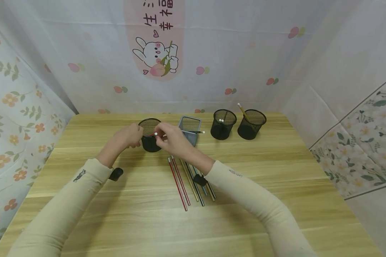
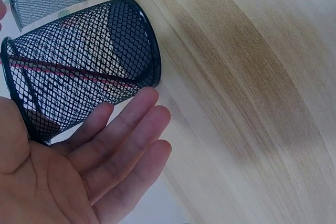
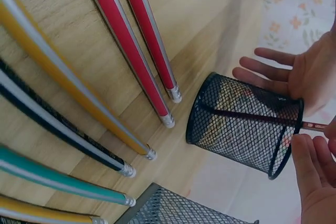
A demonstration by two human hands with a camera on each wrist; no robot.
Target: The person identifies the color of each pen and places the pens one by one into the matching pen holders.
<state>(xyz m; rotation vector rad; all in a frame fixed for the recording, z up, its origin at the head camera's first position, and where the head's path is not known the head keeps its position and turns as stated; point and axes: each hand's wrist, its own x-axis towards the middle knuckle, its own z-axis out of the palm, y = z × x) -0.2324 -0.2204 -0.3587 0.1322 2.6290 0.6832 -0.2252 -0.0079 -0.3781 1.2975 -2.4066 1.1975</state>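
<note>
A round black mesh pencil cup point(image 1: 151, 145) stands at the back left of the table. My right hand point(image 1: 173, 140) pinches a red pencil point(image 3: 313, 126) near its eraser end, just above the rim. Through the mesh in the left wrist view, the pencil's shaft point(image 2: 73, 70) slants down inside the cup. My left hand point(image 1: 128, 136) is at the cup's left side, its fingers point(image 2: 131, 145) extended alongside the wall; its thumb is partly out of view. In front lie several loose pencils, among them two red ones point(image 3: 149, 35), side by side with erasers toward the back.
Right of the cup is a grey mesh square holder point(image 1: 190, 124) with a dark pencil point(image 1: 197, 132) across it. Farther right stand two more black mesh cups; one cup point(image 1: 221, 132) shows white eraser ends, the other cup point(image 1: 248, 132) a yellow pencil point(image 1: 243, 111). Patterned cloth point(image 1: 212, 46) hangs behind.
</note>
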